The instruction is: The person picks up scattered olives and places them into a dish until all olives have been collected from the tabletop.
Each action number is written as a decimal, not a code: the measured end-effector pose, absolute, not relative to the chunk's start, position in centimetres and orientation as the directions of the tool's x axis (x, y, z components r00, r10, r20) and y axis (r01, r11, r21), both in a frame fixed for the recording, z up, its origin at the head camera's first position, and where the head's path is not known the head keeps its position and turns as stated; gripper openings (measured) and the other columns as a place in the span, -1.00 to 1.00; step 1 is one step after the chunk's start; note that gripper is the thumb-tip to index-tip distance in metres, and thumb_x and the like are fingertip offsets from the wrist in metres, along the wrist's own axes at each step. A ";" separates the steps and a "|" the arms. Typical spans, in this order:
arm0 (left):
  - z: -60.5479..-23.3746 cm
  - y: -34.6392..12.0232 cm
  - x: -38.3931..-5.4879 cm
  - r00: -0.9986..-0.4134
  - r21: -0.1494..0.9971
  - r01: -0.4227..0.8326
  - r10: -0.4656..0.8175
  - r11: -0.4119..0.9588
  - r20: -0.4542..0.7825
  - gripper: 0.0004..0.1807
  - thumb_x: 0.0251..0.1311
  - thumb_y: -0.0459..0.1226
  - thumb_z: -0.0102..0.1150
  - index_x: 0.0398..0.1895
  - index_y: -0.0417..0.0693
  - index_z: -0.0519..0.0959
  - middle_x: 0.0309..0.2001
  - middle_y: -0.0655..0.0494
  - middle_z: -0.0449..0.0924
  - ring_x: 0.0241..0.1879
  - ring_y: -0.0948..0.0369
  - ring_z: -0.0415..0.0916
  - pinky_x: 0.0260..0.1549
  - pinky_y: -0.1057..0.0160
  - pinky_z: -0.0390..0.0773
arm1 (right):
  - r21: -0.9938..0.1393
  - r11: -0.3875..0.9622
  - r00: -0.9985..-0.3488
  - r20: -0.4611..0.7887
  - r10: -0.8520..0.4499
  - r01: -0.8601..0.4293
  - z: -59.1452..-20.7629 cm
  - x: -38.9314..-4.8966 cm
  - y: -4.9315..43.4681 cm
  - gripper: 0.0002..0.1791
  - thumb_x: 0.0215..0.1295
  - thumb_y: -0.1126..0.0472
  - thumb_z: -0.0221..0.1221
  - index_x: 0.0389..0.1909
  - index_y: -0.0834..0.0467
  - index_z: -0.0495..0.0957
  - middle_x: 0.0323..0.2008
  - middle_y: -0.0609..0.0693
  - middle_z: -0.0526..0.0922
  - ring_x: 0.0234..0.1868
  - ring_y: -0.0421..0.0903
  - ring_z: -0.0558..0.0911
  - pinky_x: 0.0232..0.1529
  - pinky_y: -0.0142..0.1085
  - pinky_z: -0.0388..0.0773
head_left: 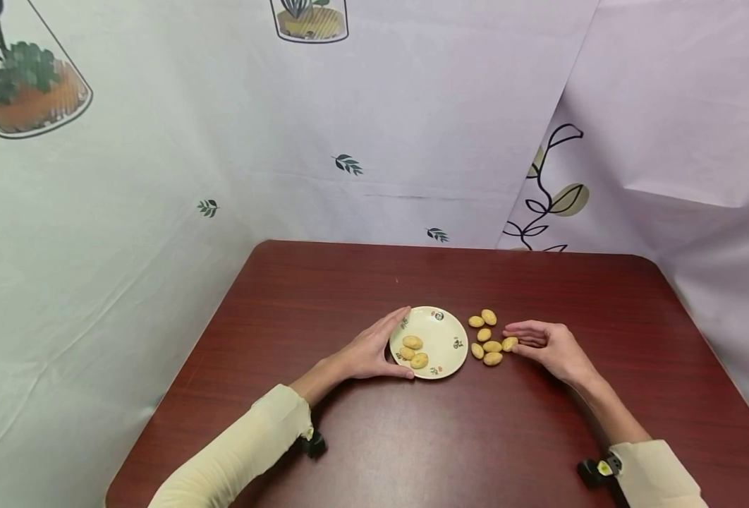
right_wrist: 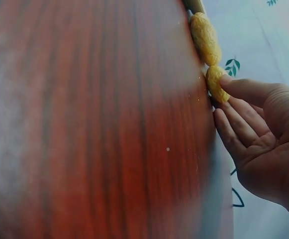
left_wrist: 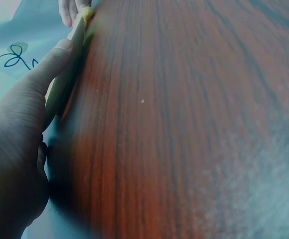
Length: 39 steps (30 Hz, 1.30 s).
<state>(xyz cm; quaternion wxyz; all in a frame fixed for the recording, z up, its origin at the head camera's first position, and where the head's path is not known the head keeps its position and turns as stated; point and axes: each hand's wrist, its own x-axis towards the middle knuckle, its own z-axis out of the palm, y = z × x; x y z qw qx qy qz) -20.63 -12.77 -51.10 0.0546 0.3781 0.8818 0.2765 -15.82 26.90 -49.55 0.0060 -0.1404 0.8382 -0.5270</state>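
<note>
Several small yellow oval pieces with wrinkled skin, like tiny potatoes, are in view. Three yellow pieces (head_left: 412,342) lie in the left part of a round cream plate (head_left: 441,328) with small printed marks. My left hand (head_left: 371,351) holds the plate at its left side, thumb along the near rim and fingers along the far left rim. To the right of the plate, my right hand (head_left: 558,349) pinches the rightmost yellow piece (right_wrist: 216,83) between thumb and fingers. Another yellow piece (right_wrist: 205,37) sits right beyond it in the right wrist view.
Between plate and right hand lies a loose group of yellow pieces (head_left: 484,335) on the dark red-brown table (head_left: 406,437). A pale printed cloth (head_left: 406,127) hangs behind the table's far edge. Each wrist carries a small black camera (head_left: 313,444).
</note>
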 end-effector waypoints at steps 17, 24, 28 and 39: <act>-51.1 -12.7 -20.5 -0.703 0.534 0.643 0.699 0.548 0.129 0.40 0.04 0.17 0.63 0.74 -0.16 -0.08 0.70 -0.06 0.00 0.66 0.08 -0.02 0.55 -0.03 0.17 | -0.838 0.478 -0.961 0.191 -0.198 -0.265 -50.0 -15.9 26.7 -0.70 0.27 0.37 0.48 0.00 0.34 0.74 -0.14 0.19 0.83 -0.14 -0.18 0.81 -0.16 -0.53 0.65; -51.2 -12.7 -20.4 -0.707 0.540 0.637 0.696 0.550 0.126 0.40 0.04 0.17 0.63 0.74 -0.14 -0.08 0.70 -0.06 0.00 0.65 0.08 -0.02 0.54 -0.05 0.18 | -0.826 0.486 -0.957 0.216 -0.193 -0.284 -50.1 -15.8 26.5 -0.70 0.25 0.37 0.49 -0.02 0.34 0.75 -0.17 0.16 0.83 -0.17 -0.21 0.81 -0.18 -0.53 0.65; -51.1 -12.7 -20.4 -0.707 0.540 0.638 0.695 0.549 0.128 0.41 0.03 0.17 0.64 0.74 -0.15 -0.08 0.70 -0.06 0.00 0.65 0.09 -0.02 0.54 -0.04 0.17 | -0.822 0.493 -0.958 0.222 -0.182 -0.284 -50.2 -15.8 26.5 -0.71 0.23 0.38 0.50 -0.03 0.34 0.75 -0.18 0.17 0.83 -0.19 -0.27 0.79 -0.19 -0.53 0.64; -50.9 -12.7 -20.4 -0.706 0.538 0.641 0.697 0.548 0.131 0.41 0.04 0.17 0.63 0.74 -0.15 -0.09 0.70 -0.08 0.00 0.66 0.08 -0.02 0.54 -0.05 0.17 | -0.820 0.501 -0.961 0.219 -0.171 -0.276 -50.0 -15.9 26.5 -0.70 0.24 0.36 0.50 -0.03 0.33 0.75 -0.16 0.18 0.82 -0.20 -0.31 0.78 -0.19 -0.53 0.64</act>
